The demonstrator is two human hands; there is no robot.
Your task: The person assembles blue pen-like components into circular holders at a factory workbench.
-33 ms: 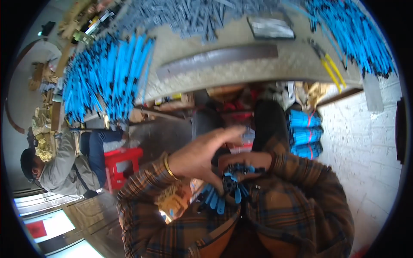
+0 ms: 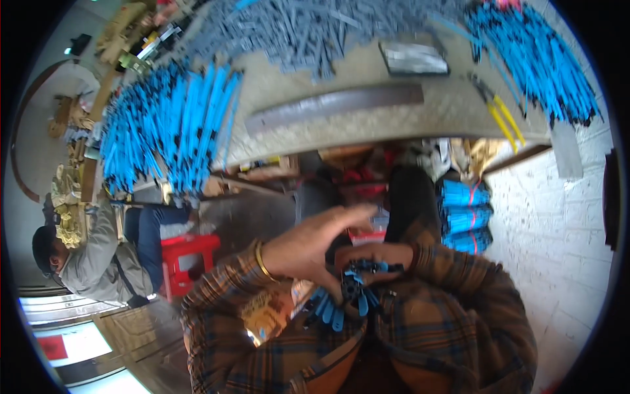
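Observation:
In front of my chest is a bunch of blue strips with black ends [image 2: 352, 286], some of them fanned out toward my shirt. My right hand [image 2: 377, 255] is closed round it, fingers curled over its far side. On the other side is my left hand [image 2: 302, 248], a gold-coloured bangle at its wrist. Its fingers stretch out past the bunch, and its thumb lies against the strips. Part of the bunch is hidden by my hands.
The table ahead holds blue strip piles at left [image 2: 170, 125] and right [image 2: 535, 65], grey pieces [image 2: 315, 39], a curved brown bar [image 2: 335, 105] and yellow-handled pliers [image 2: 502, 118]. Tied blue bundles [image 2: 464, 213] stand by the white wall. A person [image 2: 108, 256] sits left, near a red stool [image 2: 187, 253].
My view has shifted slightly, so the table and its piles sit a little lower in the picture. Both hands keep nearly the same pose around the bunch.

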